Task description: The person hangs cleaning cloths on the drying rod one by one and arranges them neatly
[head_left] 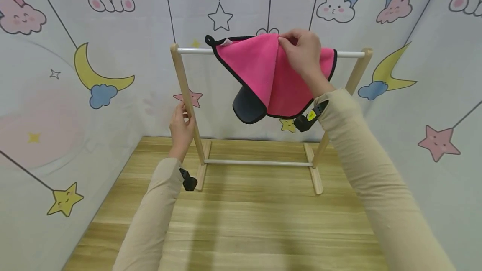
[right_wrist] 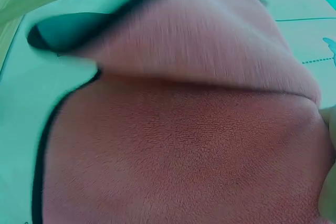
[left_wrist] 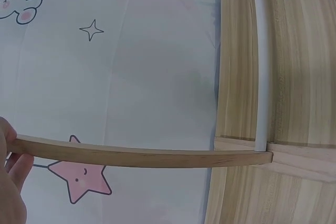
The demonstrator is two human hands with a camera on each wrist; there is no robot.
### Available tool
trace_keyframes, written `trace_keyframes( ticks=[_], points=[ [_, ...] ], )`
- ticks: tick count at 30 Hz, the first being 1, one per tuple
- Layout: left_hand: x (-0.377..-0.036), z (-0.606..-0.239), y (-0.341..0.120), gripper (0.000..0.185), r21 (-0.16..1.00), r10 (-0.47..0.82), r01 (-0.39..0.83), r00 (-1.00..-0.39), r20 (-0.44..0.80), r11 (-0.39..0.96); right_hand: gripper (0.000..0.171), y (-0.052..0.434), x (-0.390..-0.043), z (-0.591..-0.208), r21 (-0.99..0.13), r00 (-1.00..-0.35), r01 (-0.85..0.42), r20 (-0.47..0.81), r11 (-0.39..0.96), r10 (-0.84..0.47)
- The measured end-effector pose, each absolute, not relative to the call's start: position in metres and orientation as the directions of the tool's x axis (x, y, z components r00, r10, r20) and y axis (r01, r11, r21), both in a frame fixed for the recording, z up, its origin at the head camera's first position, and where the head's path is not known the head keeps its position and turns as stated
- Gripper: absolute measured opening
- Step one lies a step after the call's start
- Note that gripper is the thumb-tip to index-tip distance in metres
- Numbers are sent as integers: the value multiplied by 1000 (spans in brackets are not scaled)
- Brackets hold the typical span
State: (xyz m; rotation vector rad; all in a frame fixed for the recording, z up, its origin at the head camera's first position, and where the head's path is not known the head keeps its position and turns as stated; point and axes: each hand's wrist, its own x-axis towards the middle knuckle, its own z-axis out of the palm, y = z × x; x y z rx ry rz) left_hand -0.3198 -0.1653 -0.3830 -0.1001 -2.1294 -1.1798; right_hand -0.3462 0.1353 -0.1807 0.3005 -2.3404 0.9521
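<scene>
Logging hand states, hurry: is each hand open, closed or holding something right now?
Left hand: closed, holding the slim, pale wooden post.
Right hand: closed, pinching the pink, black-edged fuzzy cloth.

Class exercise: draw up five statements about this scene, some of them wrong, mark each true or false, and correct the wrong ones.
1. The right hand pinches the pink cloth. True.
2. The left hand touches nothing. False: it holds the left post of the wooden rack.
3. A small black loop sits at one corner of the cloth. True.
4. The upper bar of the rack is black. False: that bar is white.
5. The rack stands on a wood-grained surface. True.
</scene>
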Motion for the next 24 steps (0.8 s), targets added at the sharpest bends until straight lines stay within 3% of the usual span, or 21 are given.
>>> trace_keyframes(
  ticks=[3,7,14,17,21,24],
  points=[
    [-321,-383,-164,41,714,-245,381,-757,606,588,30,137,-346,-178,-573,-849,-363,528,735,-8],
    [-322,-383,-164,41,716,-250,375,-758,603,589,36,145,-344,-175,-569,-912,-358,385,740,-146],
    [-322,-384,-167,41,726,-266,370,-756,598,579,37,151,-341,-174,-494,-893,-439,327,750,-308],
    [-321,-384,-164,36,716,-325,373,-702,634,590,38,152,-341,-175,-483,-889,-451,322,751,-326],
    [-315,-374,-150,27,655,-366,446,-575,732,610,40,152,-341,-175,-480,-890,-449,317,754,-328],
    [-308,-359,-130,28,625,-294,544,-574,764,560,41,152,-342,-175,-472,-887,-455,318,755,-336]
  ],
)
